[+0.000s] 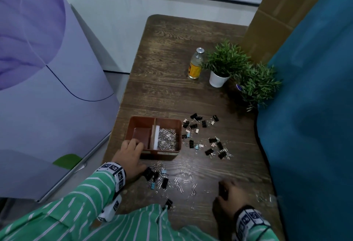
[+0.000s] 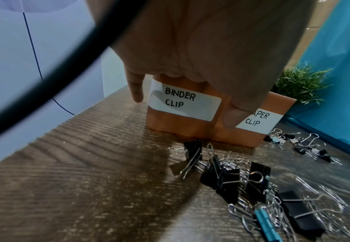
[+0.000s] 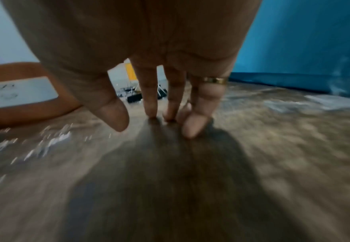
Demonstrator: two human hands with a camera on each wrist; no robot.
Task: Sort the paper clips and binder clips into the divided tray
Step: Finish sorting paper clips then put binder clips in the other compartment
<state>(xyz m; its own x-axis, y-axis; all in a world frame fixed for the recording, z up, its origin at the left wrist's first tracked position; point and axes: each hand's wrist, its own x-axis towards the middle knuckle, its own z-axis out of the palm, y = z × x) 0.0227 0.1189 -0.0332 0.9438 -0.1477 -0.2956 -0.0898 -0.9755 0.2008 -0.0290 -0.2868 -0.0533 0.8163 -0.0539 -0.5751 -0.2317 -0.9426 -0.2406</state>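
Note:
A brown divided tray (image 1: 162, 153) stands on the wooden table (image 1: 164, 87). Its right compartment holds silver paper clips (image 1: 167, 138); the left one looks bare. My left hand (image 1: 133, 145) grips the tray's (image 2: 180, 129) near left corner, thumb (image 2: 230, 117) on the front wall between the "BINDER CLIP" label (image 2: 182, 103) and the "PAPER CLIP" label (image 2: 257, 121), fingers over the rim. Black binder clips (image 1: 198, 124) lie right of the tray, more (image 2: 225, 180) in front, mixed with loose paper clips (image 1: 183, 181). My right hand (image 1: 227, 193) is blurred; its straight fingertips (image 3: 188, 129) touch bare wood and hold nothing.
A glass bottle (image 1: 195, 64) and two potted plants (image 1: 223, 64) stand at the back right. A blue cloth (image 1: 305, 106) walls the table's right side, with a cardboard box (image 1: 277, 11) behind. A lavender cabinet (image 1: 47, 87) stands beyond the left edge.

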